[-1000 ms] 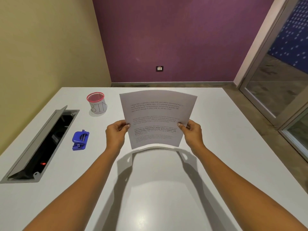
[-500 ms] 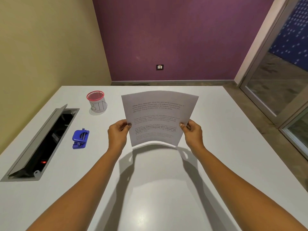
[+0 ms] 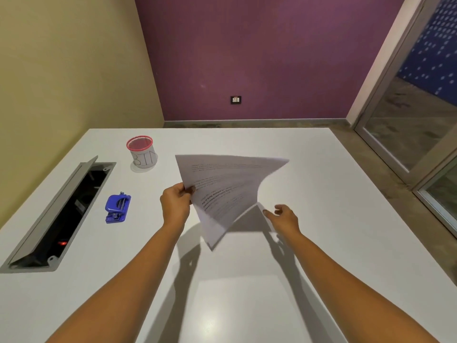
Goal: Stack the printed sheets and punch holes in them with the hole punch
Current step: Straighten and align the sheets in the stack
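Left hand point(image 3: 176, 206) pinches the sheets point(image 3: 223, 191) at their left edge, thumb on the printed face, fingers behind. The sheets are held above the table point(image 3: 321, 194), tilted and twisted, with the lower corner drooping toward the surface and the upper right corner flared outward. Motion blur prevents a count of the sheets; printed lines are visible but not legible.

Right hand point(image 3: 284, 217) is off the paper, just right of the sheets' lower edge, fingers loosely spread and holding nothing.

The punch point(image 3: 117, 208), blue, sits on the table to the left of the left hand, apart from it and untouched. Beyond it, a cup point(image 3: 142, 153) with a red mesh rim stands upright, marked "BIN".

At the far left, a cable hatch point(image 3: 59, 214) set in the tabletop stands open, lid raised along its left side, a small red light showing inside.

Both forearms cast shadows on the white surface under the sheets.
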Motion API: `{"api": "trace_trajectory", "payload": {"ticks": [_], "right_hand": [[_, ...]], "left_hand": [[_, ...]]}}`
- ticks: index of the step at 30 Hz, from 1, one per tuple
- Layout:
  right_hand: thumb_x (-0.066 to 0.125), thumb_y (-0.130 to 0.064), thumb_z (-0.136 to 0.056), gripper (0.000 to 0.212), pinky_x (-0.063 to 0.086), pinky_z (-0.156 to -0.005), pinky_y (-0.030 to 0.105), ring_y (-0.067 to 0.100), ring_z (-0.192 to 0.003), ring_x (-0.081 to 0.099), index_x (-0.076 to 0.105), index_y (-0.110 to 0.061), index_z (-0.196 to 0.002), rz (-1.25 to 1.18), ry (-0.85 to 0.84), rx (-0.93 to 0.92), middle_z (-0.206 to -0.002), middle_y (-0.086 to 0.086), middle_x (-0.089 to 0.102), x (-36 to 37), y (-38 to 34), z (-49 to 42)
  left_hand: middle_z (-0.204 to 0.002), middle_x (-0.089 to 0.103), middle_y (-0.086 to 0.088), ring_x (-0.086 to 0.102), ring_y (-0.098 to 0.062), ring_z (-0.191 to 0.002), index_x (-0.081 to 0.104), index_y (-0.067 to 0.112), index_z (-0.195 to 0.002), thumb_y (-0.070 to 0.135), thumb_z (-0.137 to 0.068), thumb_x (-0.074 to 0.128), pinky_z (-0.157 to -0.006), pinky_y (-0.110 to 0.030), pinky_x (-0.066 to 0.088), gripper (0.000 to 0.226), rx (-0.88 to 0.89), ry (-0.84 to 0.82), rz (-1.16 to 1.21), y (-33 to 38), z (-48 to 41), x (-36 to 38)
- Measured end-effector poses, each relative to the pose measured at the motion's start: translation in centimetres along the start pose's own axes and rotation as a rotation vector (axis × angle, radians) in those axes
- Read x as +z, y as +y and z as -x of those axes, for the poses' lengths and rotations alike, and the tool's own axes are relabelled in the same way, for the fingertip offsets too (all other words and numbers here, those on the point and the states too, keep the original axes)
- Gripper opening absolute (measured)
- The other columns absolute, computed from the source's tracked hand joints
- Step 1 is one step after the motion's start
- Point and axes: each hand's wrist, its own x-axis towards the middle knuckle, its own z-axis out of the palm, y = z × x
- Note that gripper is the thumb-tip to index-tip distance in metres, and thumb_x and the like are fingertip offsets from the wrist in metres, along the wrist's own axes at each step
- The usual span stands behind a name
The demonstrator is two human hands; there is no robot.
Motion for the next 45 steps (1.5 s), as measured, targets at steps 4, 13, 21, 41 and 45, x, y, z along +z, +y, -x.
{"api": "trace_trajectory", "payload": {"ticks": [4, 13, 21, 41, 45], "right_hand": [[0.059, -0.041, -0.086, 0.064, 0.043, -0.102, 0.042, 0.034, -0.118, 0.053, 0.044, 0.003, -0.131, 0.008, -0.189, 0.160, -0.131, 0.021, 0.053, 0.9, 0.7, 0.3], [0.049, -0.002, -0.092, 0.026, 0.045, -0.100, 0.041, 0.020, -0.084, 0.061, 0.052, -0.003, -0.118, -0.793, -0.277, 0.177, -0.100, 0.010, 0.063, 1.6, -1.6, 0.3], [0.051, 0.005, -0.089, 0.024, 0.047, -0.066, 0.024, 0.017, -0.077, 0.059, 0.054, -0.019, -0.082, -0.642, -0.061, -0.036, -0.090, 0.006, 0.063, -0.9, -1.4, -0.5], [0.055, 0.002, -0.087, 0.018, 0.052, -0.078, 0.016, 0.005, -0.086, 0.062, 0.059, -0.013, -0.096, -0.469, 0.042, -0.343, -0.094, -0.004, 0.065, -3.3, -1.6, -2.0], [0.056, -0.001, -0.088, 0.020, 0.049, -0.085, 0.025, 0.012, -0.092, 0.062, 0.059, -0.014, -0.103, -0.417, -0.013, -0.268, -0.102, -0.003, 0.065, -2.4, -0.4, -2.4]], "left_hand": [[-0.078, 0.065, -0.003, 0.060, -0.022, -0.069, 0.067, 0.011, -0.085, -0.002, -0.086, 0.052, -0.069, -0.027, 0.058, 0.020, -0.077, 0.063, 0.106, 0.2, 0.0, 0.0], [-0.066, 0.062, -0.002, 0.060, -0.013, -0.060, 0.057, 0.010, -0.065, 0.001, -0.084, 0.060, -0.058, -0.016, 0.056, 0.022, -0.168, -0.004, 0.373, -0.1, 1.3, 0.2], [-0.045, 0.053, 0.012, 0.058, -0.004, -0.053, 0.049, 0.014, -0.070, -0.012, -0.077, 0.061, -0.064, -0.021, 0.056, 0.030, -0.109, -0.045, 0.443, -1.4, 0.7, -1.5], [-0.095, 0.066, 0.008, 0.063, -0.005, -0.085, 0.062, 0.015, -0.104, -0.005, -0.080, 0.062, -0.074, -0.017, 0.048, 0.031, 0.060, -0.126, 0.105, -1.7, -3.8, -4.1], [-0.105, 0.063, -0.002, 0.060, -0.018, -0.094, 0.058, 0.007, -0.112, -0.006, -0.082, 0.060, -0.085, -0.029, 0.045, 0.033, -0.037, -0.151, 0.045, -3.8, -3.1, -3.6]]}}
